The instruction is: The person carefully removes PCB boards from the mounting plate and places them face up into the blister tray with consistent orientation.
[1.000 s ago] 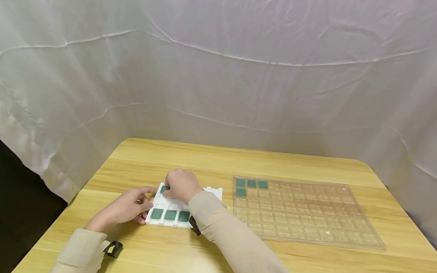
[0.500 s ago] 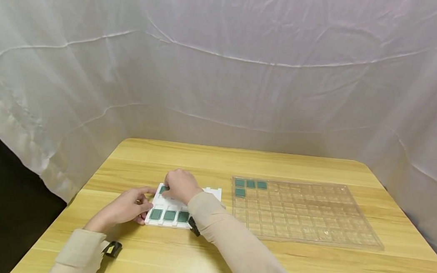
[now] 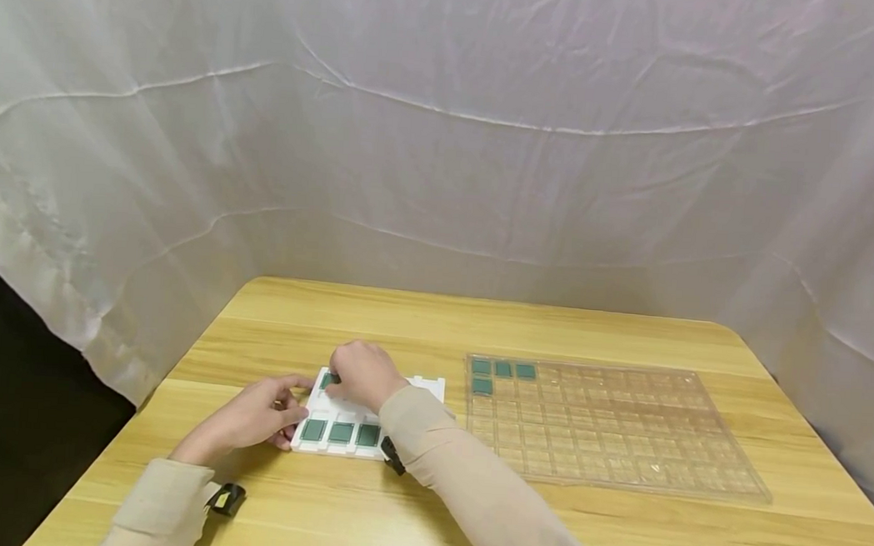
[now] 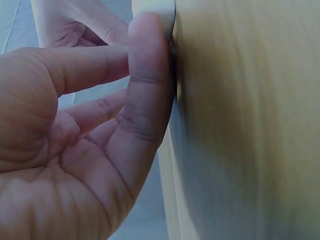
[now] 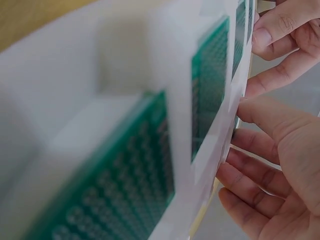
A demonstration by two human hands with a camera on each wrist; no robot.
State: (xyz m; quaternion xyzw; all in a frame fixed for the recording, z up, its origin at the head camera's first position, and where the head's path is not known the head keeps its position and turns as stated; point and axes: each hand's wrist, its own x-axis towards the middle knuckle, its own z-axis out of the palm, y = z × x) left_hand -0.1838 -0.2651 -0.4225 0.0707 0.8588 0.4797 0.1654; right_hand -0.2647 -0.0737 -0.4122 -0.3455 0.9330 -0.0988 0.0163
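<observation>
My left hand [image 3: 251,412] grips the left edge of a white tray [image 3: 326,405] with thumb and fingers. Perforated green circuit boards sit in its slots: three show along the near row, one being the middle board [image 3: 340,432]. Over the far row bends my right hand [image 3: 365,372], its thumb beside the far-left circuit board [image 3: 328,380]. In the right wrist view, that thumb [image 5: 260,111] and forefinger close on a sliver of green at the tray's surface. My hand and sleeve hide the tray's right part.
Right of the white tray lies a clear plastic tray [image 3: 623,426] with a grid of compartments. Several green boards [image 3: 481,386] fill its far-left corner. Both stand on a wooden table [image 3: 374,311]; pale cloth [image 3: 442,181] hangs around its back and sides.
</observation>
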